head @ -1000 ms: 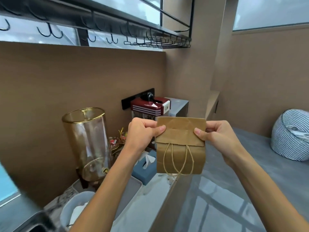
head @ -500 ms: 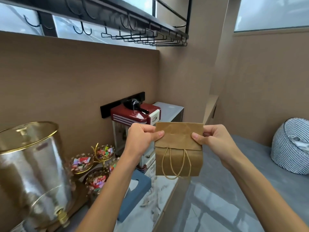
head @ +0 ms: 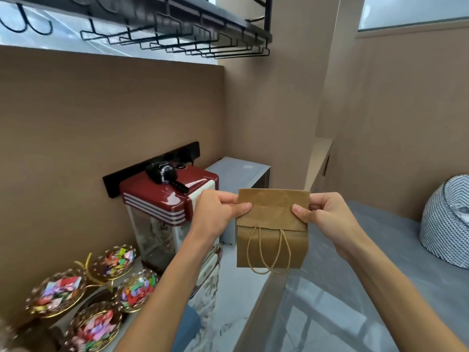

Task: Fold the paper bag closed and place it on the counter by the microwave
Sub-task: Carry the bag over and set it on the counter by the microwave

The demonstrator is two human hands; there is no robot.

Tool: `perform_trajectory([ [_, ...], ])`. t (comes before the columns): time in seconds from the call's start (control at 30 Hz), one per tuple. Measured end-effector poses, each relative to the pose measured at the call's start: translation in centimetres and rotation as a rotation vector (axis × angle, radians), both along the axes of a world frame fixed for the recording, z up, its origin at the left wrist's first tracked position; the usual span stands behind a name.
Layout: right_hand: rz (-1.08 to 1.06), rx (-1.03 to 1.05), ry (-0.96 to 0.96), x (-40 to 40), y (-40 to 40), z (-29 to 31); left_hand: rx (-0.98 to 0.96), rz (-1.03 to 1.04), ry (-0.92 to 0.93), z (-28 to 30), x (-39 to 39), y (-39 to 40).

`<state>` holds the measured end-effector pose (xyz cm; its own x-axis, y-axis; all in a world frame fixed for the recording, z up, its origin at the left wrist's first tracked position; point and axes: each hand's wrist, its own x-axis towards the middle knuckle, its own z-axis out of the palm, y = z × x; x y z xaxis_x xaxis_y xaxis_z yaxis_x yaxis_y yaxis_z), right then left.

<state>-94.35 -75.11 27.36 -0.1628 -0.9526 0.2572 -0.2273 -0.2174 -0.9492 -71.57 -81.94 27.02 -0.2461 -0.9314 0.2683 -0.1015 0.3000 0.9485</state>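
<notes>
Two hands — left hand, right hand — pinching paper bag (top folded) upright, equally near; microwave beyond, worktop below.

bag in my hands, right of popcorn machine | microwave behind-right of machine | candy dishes front-left of machine
</notes>
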Motion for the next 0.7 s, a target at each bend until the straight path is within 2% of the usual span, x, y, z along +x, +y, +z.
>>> perform_trajectory([
  [0.43, 0.185, 0.019, 0.046, -18.1, -14.7, 0.2, 0.005, 0.231, -0.037, -0.3, -17.3, -10.4],
  [0.7, 0.314, 0.072, 0.057, -24.0, -22.7, -0.3, 0.046, 0.348, -0.063, -1.2, -23.3, -15.9],
])
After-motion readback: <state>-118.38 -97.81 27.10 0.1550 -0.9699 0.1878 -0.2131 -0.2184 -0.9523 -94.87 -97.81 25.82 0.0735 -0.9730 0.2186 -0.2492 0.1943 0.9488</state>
